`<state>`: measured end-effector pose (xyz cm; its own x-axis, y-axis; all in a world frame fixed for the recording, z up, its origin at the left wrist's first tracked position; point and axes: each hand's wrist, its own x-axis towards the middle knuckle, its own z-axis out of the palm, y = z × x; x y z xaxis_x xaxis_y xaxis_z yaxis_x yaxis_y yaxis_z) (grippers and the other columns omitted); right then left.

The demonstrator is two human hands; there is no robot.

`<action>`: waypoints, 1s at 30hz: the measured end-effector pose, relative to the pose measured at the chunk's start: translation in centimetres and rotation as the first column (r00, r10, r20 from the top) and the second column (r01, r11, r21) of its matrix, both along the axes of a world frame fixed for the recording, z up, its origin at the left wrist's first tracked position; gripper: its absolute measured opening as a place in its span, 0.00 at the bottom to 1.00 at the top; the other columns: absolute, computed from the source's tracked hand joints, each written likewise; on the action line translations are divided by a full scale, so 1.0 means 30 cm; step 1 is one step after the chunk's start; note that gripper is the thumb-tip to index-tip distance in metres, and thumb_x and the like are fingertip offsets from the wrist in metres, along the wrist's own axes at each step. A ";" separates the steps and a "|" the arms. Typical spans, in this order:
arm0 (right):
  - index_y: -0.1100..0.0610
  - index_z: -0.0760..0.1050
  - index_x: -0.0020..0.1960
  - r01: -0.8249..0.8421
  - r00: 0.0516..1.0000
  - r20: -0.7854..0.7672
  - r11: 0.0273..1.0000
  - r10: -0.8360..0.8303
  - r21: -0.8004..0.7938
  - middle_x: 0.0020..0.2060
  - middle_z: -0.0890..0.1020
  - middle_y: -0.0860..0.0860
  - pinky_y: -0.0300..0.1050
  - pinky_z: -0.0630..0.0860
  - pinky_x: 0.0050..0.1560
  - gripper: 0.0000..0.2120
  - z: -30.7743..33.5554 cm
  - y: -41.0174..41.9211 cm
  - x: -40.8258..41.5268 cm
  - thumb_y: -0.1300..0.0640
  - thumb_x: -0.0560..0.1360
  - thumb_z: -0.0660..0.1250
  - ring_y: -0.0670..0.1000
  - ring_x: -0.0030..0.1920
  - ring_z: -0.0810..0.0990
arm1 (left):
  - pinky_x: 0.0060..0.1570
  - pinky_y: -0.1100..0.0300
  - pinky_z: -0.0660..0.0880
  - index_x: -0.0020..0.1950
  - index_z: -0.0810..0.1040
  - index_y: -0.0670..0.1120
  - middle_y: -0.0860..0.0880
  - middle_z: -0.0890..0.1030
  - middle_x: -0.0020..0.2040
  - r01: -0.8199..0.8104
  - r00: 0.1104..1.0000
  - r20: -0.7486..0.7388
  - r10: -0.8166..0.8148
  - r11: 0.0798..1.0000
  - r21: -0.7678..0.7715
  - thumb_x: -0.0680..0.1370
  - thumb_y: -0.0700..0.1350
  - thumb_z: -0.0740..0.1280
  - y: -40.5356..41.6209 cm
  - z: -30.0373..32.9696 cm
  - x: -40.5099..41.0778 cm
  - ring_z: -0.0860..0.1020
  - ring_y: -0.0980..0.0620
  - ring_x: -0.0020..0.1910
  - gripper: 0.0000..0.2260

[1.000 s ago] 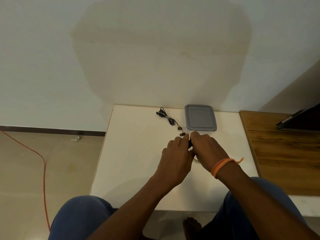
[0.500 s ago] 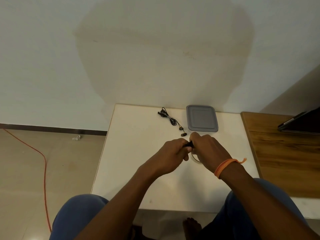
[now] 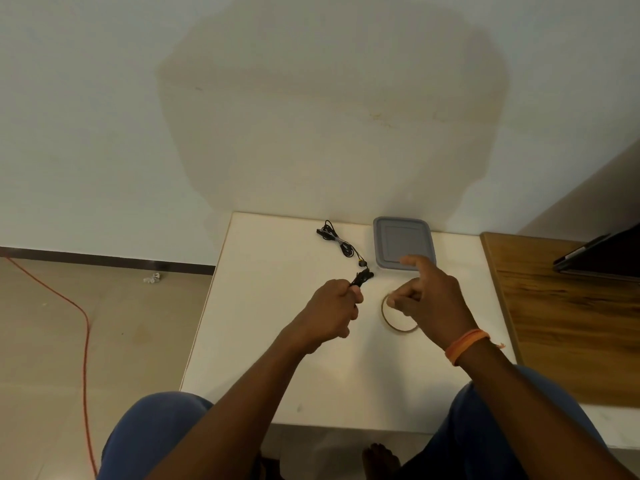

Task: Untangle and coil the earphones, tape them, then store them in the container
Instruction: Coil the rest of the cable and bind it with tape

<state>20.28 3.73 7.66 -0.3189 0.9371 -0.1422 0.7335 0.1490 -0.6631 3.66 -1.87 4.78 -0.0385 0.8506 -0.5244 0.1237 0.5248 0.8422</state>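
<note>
Earphones [image 3: 465,278], bundled, stick out of the left hand [image 3: 334,308] pinching them above the tabletop [image 3: 277,341]; right hand [image 3: 429,299], fingers loosely curled and holding nothing, hovers over tape roll [image 3: 398,315] near lidded container [image 3: 403,243].

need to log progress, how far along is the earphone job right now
Partly done. One taped earphone bundle already lies on the white table. The left hand grips a second coiled set; whether it is taped is too small to tell. The right hand hovers over the tape roll, holding nothing I can see. The grey container has its lid on, so storing remains.
</note>
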 end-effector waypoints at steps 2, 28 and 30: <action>0.58 0.75 0.61 0.041 0.998 -0.048 0.994 -0.036 0.104 0.35 0.78 0.36 0.25 0.70 0.43 0.20 0.003 0.000 0.008 0.59 0.70 0.75 0.38 0.35 0.79 | 0.32 0.60 0.68 0.49 0.75 0.42 0.49 0.73 0.39 0.047 0.993 -0.108 -0.051 0.998 -0.032 0.83 0.40 0.56 0.004 -0.010 0.012 0.70 0.52 0.35 0.09; 0.65 0.82 0.53 -0.448 0.893 0.386 0.551 0.234 0.703 0.27 0.80 0.55 0.42 0.77 0.30 0.16 -0.072 -0.083 -0.074 0.59 0.67 0.70 0.52 0.24 0.77 | 0.27 0.62 0.69 0.51 0.76 0.39 0.47 0.70 0.31 -0.023 0.981 0.193 0.038 0.997 -0.079 0.84 0.43 0.56 0.000 0.017 0.029 0.65 0.54 0.26 0.12; 0.64 0.82 0.53 -0.443 0.896 0.373 0.564 0.241 0.697 0.27 0.80 0.55 0.42 0.77 0.30 0.15 -0.074 -0.082 -0.071 0.60 0.68 0.70 0.52 0.24 0.76 | 0.27 0.63 0.69 0.50 0.75 0.39 0.48 0.70 0.31 -0.018 0.983 0.181 0.031 0.997 -0.076 0.84 0.43 0.56 0.001 0.016 0.027 0.65 0.54 0.26 0.11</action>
